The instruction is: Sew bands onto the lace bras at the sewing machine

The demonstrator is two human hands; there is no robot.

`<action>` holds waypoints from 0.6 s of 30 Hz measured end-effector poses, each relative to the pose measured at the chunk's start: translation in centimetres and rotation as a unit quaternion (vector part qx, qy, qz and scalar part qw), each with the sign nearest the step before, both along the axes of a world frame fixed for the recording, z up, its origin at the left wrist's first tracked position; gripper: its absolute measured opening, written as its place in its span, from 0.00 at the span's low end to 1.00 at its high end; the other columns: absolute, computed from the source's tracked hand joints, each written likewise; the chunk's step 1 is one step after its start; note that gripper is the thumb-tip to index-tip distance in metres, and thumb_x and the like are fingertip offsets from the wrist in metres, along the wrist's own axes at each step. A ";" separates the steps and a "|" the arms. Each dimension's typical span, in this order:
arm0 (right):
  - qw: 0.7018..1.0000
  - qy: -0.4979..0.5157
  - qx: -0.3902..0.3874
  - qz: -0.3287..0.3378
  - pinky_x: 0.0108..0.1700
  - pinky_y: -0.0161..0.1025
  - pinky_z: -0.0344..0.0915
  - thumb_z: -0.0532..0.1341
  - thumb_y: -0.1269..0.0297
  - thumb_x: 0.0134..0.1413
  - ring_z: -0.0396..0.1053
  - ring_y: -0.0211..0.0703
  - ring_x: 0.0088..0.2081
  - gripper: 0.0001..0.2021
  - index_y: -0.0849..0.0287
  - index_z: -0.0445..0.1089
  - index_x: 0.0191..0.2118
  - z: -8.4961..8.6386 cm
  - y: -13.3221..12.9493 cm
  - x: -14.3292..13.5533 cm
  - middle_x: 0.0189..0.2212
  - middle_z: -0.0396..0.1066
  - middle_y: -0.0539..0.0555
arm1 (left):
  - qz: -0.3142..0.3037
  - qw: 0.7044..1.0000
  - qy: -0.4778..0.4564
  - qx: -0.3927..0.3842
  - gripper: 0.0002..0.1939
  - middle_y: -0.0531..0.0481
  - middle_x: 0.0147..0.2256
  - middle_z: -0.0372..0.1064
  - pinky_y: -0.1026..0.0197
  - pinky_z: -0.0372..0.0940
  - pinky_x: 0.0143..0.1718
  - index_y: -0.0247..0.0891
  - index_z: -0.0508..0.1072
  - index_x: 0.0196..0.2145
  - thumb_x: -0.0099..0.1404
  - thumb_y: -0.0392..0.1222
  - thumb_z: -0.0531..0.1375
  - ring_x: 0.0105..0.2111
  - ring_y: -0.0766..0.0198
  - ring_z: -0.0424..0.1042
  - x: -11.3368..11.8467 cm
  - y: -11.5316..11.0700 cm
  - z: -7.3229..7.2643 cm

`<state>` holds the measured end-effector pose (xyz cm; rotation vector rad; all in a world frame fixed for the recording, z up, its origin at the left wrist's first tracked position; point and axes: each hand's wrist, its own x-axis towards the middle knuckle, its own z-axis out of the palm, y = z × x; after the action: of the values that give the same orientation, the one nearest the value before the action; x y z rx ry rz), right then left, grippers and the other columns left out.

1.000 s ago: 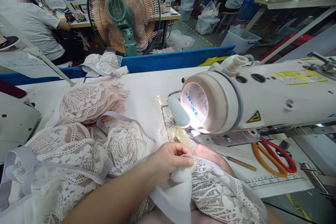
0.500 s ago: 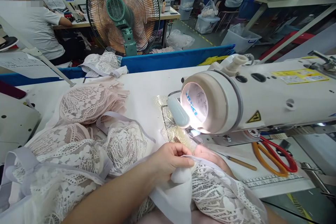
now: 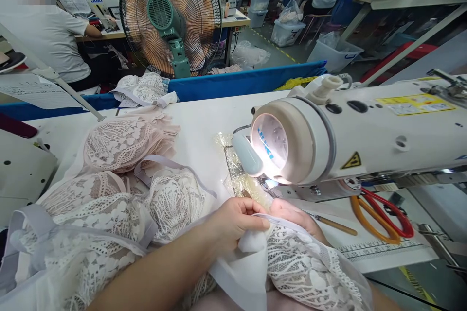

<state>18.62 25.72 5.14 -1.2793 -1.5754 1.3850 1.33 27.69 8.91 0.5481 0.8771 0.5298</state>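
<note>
My left hand (image 3: 239, 226) pinches the top edge of a white lace bra (image 3: 306, 262) between thumb and fingers, low in the middle of the view. Right beside it, my right hand (image 3: 295, 216) is closed on the same edge from behind, and the lace cup hides part of it. The held bra hangs down over my lap, its plain white band under my left hand. Just beyond my hands is the sewing machine head (image 3: 292, 141) with its lamp lit. More white lace bras (image 3: 178, 199) lie left of my left forearm.
Pink lace cups (image 3: 120, 141) are stacked at the left. Scissors with orange and red handles (image 3: 375, 218) and a wooden-handled tool (image 3: 337, 225) lie at the right. A large fan (image 3: 171, 19) stands beyond the blue cloth edge (image 3: 233, 82). A person (image 3: 47, 39) sits at the back left.
</note>
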 end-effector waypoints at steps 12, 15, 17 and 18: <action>0.993 0.019 0.114 0.032 0.28 0.37 0.55 0.58 0.55 0.48 0.58 0.38 0.24 0.10 0.54 0.70 0.24 0.6 0.0 0.0 0.22 0.56 0.49 | -0.009 0.997 0.045 0.060 0.12 0.57 0.17 0.56 0.67 0.45 0.20 0.34 0.65 0.19 0.41 0.44 0.64 0.18 0.74 0.53 0.1 -0.1 0.1; 0.991 0.017 0.130 0.035 0.27 0.36 0.55 0.58 0.57 0.48 0.59 0.38 0.24 0.09 0.55 0.69 0.25 0.5 0.4 0.1 0.22 0.59 0.49 | -0.009 0.990 0.062 0.122 0.12 0.56 0.18 0.56 0.67 0.47 0.21 0.34 0.65 0.19 0.44 0.45 0.62 0.19 0.73 0.53 0.0 -0.2 -0.1; 0.991 0.013 0.129 0.038 0.27 0.35 0.56 0.59 0.58 0.48 0.61 0.38 0.25 0.08 0.57 0.69 0.26 0.6 0.7 0.3 0.22 0.62 0.49 | -0.006 0.985 0.075 0.158 0.11 0.56 0.19 0.56 0.66 0.47 0.22 0.34 0.64 0.20 0.46 0.44 0.61 0.20 0.73 0.53 0.0 -0.3 -0.3; 0.992 0.010 0.121 0.044 0.27 0.35 0.57 0.60 0.59 0.47 0.62 0.38 0.25 0.08 0.58 0.69 0.26 0.8 0.9 0.5 0.23 0.63 0.50 | -0.005 0.983 0.080 0.168 0.10 0.56 0.19 0.55 0.66 0.47 0.22 0.34 0.64 0.20 0.47 0.44 0.61 0.20 0.73 0.53 0.0 -0.3 -0.4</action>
<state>19.09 26.60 5.89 -1.0576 -1.7445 1.2115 1.35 27.35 8.49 0.9111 0.9420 0.6364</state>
